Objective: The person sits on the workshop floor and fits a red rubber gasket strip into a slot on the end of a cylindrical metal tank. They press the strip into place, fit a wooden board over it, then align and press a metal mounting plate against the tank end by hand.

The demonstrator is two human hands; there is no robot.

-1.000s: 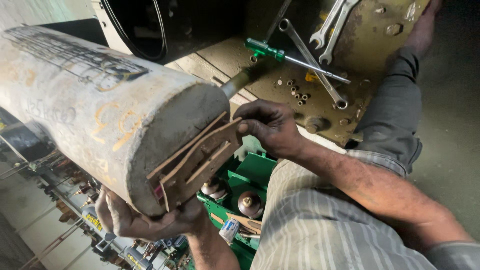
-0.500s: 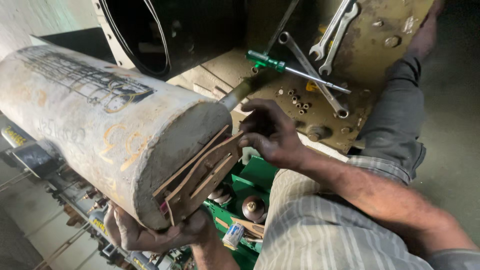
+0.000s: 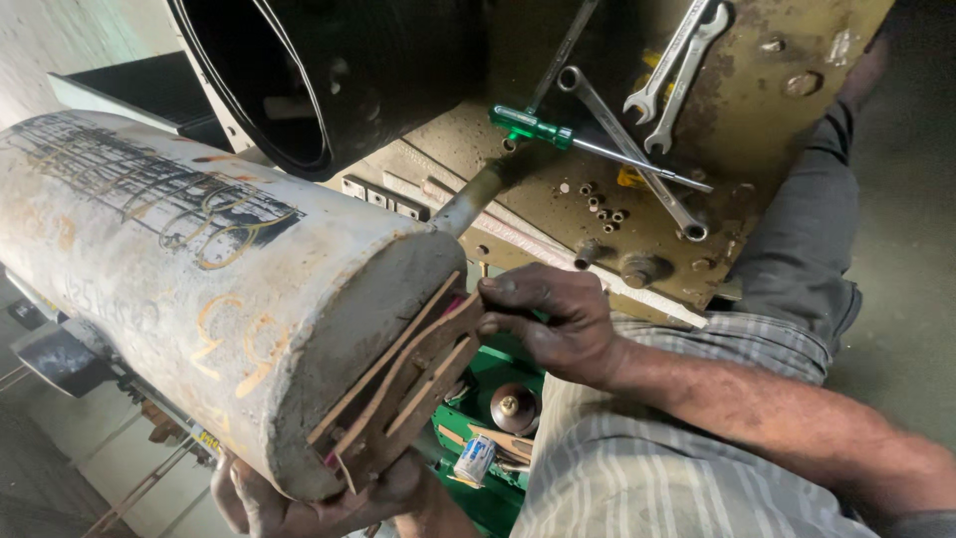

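A large grey cylindrical drum (image 3: 199, 289), its shell worn and marked with faded paint, is held tilted across the lap, its near end face turned toward five o'clock. On that end face a flat brown cut-out gasket-like piece (image 3: 403, 384) is laid, with slots through it. The left hand (image 3: 319, 498) is cupped under the drum's lower edge at six o'clock, its fingers spread and pressed up against the rim and the lower corner of the brown piece. The right hand (image 3: 553, 324) is set at three o'clock from the end face, its fingers curled together with the tips touching the upper right edge of the brown piece; whether that edge is pinched cannot be told.

Beyond the drum, at one o'clock, a rusty metal plate (image 3: 757, 130) is seen, on which a green-handled screwdriver (image 3: 533, 127) and several open-ended wrenches (image 3: 667, 70) are lying. A green tray (image 3: 498, 428) holding small parts is placed below the right hand, near five o'clock.
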